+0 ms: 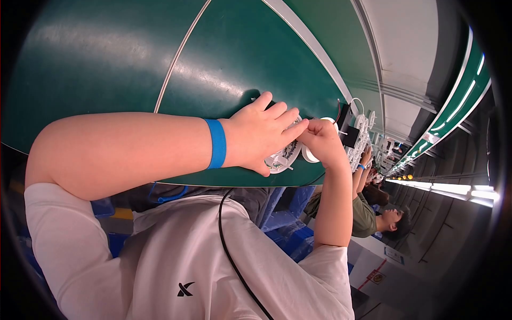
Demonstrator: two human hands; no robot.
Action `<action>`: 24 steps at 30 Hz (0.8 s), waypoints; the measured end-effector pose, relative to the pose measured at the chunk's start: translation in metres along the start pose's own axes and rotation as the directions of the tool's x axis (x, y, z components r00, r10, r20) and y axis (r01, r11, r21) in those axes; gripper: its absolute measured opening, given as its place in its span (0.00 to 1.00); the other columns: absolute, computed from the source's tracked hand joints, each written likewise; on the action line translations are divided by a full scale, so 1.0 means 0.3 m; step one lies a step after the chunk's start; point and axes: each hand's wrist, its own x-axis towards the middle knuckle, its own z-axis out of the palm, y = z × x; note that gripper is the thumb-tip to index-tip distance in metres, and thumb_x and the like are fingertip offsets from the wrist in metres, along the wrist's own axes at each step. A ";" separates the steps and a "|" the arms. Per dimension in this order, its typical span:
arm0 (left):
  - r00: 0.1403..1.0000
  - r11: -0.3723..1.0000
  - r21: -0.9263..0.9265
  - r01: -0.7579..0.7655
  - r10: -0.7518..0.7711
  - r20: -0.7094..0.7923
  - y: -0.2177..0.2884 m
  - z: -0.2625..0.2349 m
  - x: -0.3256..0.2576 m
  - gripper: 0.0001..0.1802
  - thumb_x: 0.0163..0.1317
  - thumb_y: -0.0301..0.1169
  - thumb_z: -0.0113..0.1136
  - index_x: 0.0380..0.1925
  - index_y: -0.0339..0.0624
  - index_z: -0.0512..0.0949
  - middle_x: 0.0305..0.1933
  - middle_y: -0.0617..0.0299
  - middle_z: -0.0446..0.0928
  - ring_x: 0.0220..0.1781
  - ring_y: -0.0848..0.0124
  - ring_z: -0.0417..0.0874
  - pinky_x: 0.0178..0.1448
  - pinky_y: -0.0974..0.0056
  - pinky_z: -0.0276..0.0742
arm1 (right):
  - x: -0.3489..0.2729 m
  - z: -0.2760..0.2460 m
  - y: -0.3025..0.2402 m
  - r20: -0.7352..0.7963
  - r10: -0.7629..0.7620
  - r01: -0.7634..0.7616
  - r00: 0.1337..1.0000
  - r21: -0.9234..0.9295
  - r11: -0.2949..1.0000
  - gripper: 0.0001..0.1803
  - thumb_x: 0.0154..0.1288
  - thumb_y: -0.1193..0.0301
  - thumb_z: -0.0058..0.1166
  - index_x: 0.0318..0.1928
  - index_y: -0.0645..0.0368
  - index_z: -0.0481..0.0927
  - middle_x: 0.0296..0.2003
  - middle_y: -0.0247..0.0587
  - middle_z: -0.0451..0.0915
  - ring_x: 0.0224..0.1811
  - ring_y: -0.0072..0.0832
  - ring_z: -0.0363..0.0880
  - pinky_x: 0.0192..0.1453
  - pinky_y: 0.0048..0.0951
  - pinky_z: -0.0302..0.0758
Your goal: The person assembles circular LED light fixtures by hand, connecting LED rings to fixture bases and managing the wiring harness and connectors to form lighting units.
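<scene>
A round white housing (276, 164) lies on the green work surface, with a row of small black parts (290, 152) and bits of green inside it. My left hand (261, 132) spreads its fingers flat over this housing and covers much of it; the thumb reaches the near rim. Close against the left fingertips, my right hand (321, 140) is closed in a pinch at the housing's right side. Whatever sits between those pinched fingers is too small or hidden to make out. White round pieces (309, 155) show beside and behind the right hand.
The green table (101, 64) is crossed by a pale strip (181, 50). Beyond my right hand are a black box (350, 137) and several white housings (356, 156). A co-worker in a green shirt (364, 221) works farther along. A black cable (228, 240) hangs over my shirt.
</scene>
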 end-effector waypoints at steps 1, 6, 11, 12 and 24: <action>1.000 1.000 0.012 0.001 -0.001 -0.007 0.001 0.002 -0.001 0.62 0.42 0.61 0.78 0.73 0.34 0.66 0.63 0.50 0.73 0.62 0.57 0.74 0.69 0.47 0.64 | -0.001 0.003 -0.001 -0.008 -0.003 0.003 1.000 -0.002 1.000 0.15 0.69 0.68 0.63 0.28 0.66 0.83 0.20 0.22 0.73 0.25 0.12 0.66 0.27 0.25 0.63; 0.996 0.999 0.013 0.034 -0.035 0.083 0.011 -0.011 0.001 0.63 0.43 0.63 0.77 0.75 0.40 0.64 0.71 0.50 0.70 0.67 0.57 0.72 0.71 0.45 0.62 | 0.000 0.010 0.009 -0.018 -0.015 0.014 1.000 -0.030 0.999 0.15 0.69 0.67 0.63 0.28 0.67 0.83 0.19 0.22 0.73 0.24 0.12 0.67 0.27 0.25 0.64; 0.996 0.999 0.026 0.037 -0.040 0.082 0.013 -0.012 -0.001 0.63 0.43 0.63 0.77 0.75 0.40 0.65 0.72 0.50 0.69 0.67 0.57 0.72 0.71 0.45 0.62 | 0.003 0.008 0.005 -0.018 0.005 -0.006 1.000 -0.053 0.999 0.15 0.68 0.67 0.64 0.28 0.67 0.84 0.19 0.24 0.74 0.24 0.13 0.68 0.26 0.25 0.64; 0.996 0.999 0.024 0.038 -0.040 0.083 0.012 -0.009 -0.002 0.63 0.43 0.63 0.77 0.75 0.40 0.65 0.72 0.50 0.69 0.67 0.57 0.72 0.71 0.45 0.62 | 0.004 0.010 0.005 -0.016 0.007 -0.008 1.000 -0.053 0.999 0.15 0.68 0.67 0.64 0.28 0.67 0.84 0.19 0.24 0.74 0.24 0.13 0.68 0.26 0.25 0.64; 0.998 1.000 -0.014 0.015 -0.014 0.059 0.004 -0.005 -0.003 0.63 0.41 0.61 0.79 0.74 0.40 0.65 0.70 0.49 0.69 0.67 0.55 0.71 0.70 0.47 0.62 | 0.020 0.004 -0.008 -0.004 0.047 -0.047 0.999 -0.173 0.984 0.14 0.61 0.68 0.66 0.27 0.68 0.83 0.18 0.32 0.75 0.24 0.16 0.71 0.27 0.29 0.69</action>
